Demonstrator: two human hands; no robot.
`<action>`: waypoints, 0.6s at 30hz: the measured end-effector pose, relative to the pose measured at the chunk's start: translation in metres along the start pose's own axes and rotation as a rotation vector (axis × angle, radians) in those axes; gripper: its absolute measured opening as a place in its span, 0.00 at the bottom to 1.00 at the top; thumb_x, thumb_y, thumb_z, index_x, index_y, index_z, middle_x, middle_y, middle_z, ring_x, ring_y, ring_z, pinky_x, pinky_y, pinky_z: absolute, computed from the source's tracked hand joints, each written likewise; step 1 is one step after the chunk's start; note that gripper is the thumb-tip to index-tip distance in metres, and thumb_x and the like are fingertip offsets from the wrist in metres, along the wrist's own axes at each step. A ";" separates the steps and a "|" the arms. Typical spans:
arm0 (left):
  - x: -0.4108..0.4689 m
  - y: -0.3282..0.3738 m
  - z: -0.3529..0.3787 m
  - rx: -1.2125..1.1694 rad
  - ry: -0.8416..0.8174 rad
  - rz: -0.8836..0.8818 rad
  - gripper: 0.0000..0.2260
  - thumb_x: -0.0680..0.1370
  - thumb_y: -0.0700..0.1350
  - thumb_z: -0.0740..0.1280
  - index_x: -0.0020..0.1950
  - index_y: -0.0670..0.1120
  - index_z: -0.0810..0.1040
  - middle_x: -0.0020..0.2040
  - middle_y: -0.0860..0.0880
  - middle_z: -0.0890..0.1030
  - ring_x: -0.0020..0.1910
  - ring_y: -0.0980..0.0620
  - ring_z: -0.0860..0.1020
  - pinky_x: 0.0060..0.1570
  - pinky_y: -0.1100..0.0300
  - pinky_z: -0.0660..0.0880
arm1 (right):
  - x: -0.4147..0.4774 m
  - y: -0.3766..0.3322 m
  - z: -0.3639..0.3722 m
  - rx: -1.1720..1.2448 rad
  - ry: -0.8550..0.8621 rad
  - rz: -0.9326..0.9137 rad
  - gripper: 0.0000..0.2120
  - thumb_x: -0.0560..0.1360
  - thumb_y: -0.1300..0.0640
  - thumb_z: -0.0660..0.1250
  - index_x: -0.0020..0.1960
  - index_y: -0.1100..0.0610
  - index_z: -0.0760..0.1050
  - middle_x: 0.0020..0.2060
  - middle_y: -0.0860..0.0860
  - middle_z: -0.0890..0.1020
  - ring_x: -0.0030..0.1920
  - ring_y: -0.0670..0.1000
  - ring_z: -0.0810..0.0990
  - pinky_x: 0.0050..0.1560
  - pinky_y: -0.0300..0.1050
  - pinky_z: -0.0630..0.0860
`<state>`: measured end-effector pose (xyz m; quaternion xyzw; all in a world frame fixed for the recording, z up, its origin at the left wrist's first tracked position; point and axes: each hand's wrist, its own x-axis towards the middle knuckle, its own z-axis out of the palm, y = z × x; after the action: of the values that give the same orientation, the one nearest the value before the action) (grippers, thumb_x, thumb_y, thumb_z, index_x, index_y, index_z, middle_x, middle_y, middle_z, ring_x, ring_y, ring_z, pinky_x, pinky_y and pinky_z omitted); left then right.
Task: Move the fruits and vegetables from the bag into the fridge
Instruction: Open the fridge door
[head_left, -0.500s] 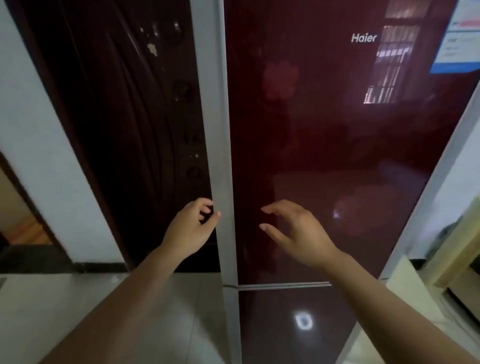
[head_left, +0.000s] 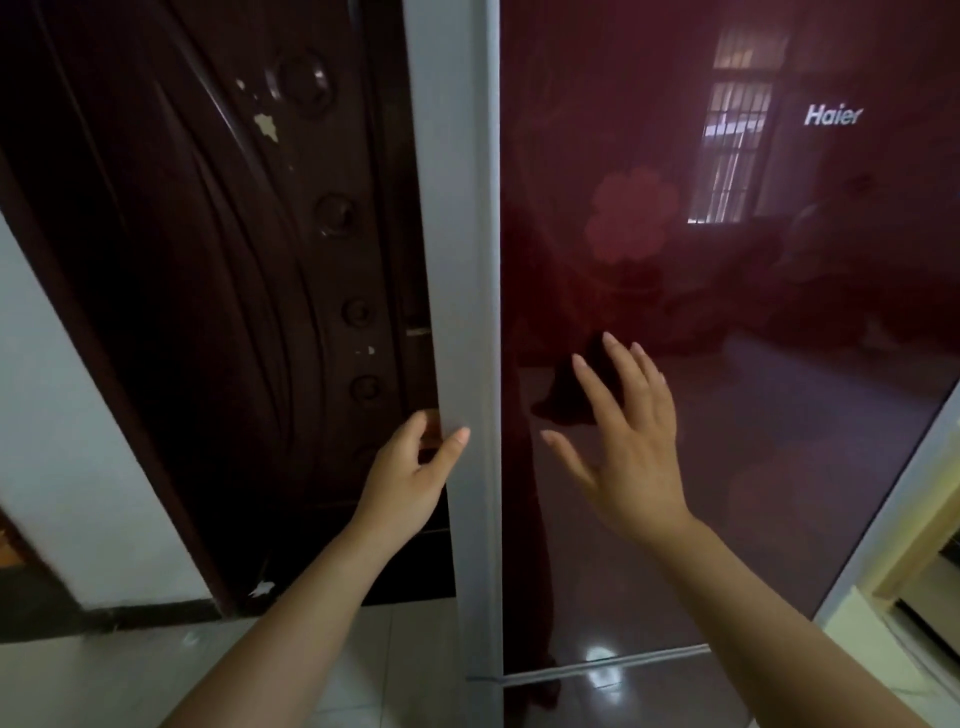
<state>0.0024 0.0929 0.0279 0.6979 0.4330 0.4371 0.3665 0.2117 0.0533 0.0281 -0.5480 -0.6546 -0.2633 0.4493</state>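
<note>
Facing a dark red Haier fridge (head_left: 753, 312) that fills the middle and right of the view, upper door closed, glossy front mirroring a barred window (head_left: 735, 156). Gripping the grey door edge (head_left: 462, 260) on its left side with the left hand (head_left: 410, 483): thumb laid across the front of the strip, fingers curled round behind it. Holding the right hand (head_left: 634, 457) wide before the red glass, just right of that edge, fingers straight and spread, nothing in it; cannot tell whether touching the glass. Further left, a dark brown studded door (head_left: 208, 312), then a white wall (head_left: 52, 415). Down near, pale floor tiles (head_left: 389, 649) and the seam (head_left: 613, 665) above the lower fridge door (head_left: 649, 701).
</note>
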 end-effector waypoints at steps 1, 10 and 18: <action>0.001 -0.002 0.002 -0.013 -0.009 -0.001 0.07 0.77 0.54 0.63 0.54 0.61 0.72 0.53 0.60 0.79 0.50 0.68 0.77 0.43 0.74 0.73 | -0.002 0.000 0.007 -0.027 -0.015 0.008 0.30 0.74 0.42 0.64 0.72 0.51 0.61 0.74 0.53 0.56 0.75 0.57 0.52 0.74 0.58 0.49; -0.004 -0.023 0.016 -0.106 0.061 -0.091 0.16 0.70 0.63 0.62 0.51 0.53 0.75 0.49 0.54 0.81 0.48 0.58 0.79 0.52 0.56 0.77 | -0.009 0.008 0.030 -0.124 0.030 -0.004 0.31 0.75 0.38 0.59 0.74 0.46 0.55 0.76 0.48 0.47 0.76 0.56 0.46 0.74 0.57 0.42; -0.014 -0.013 0.027 -0.220 0.154 -0.209 0.23 0.69 0.62 0.64 0.56 0.49 0.76 0.52 0.53 0.81 0.53 0.56 0.79 0.59 0.53 0.75 | -0.018 0.013 0.027 -0.096 0.008 0.010 0.30 0.74 0.39 0.60 0.73 0.47 0.58 0.75 0.53 0.53 0.76 0.55 0.47 0.74 0.53 0.45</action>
<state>0.0202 0.0815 0.0025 0.5693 0.4795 0.4938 0.4496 0.2162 0.0702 -0.0022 -0.5713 -0.6365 -0.2945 0.4263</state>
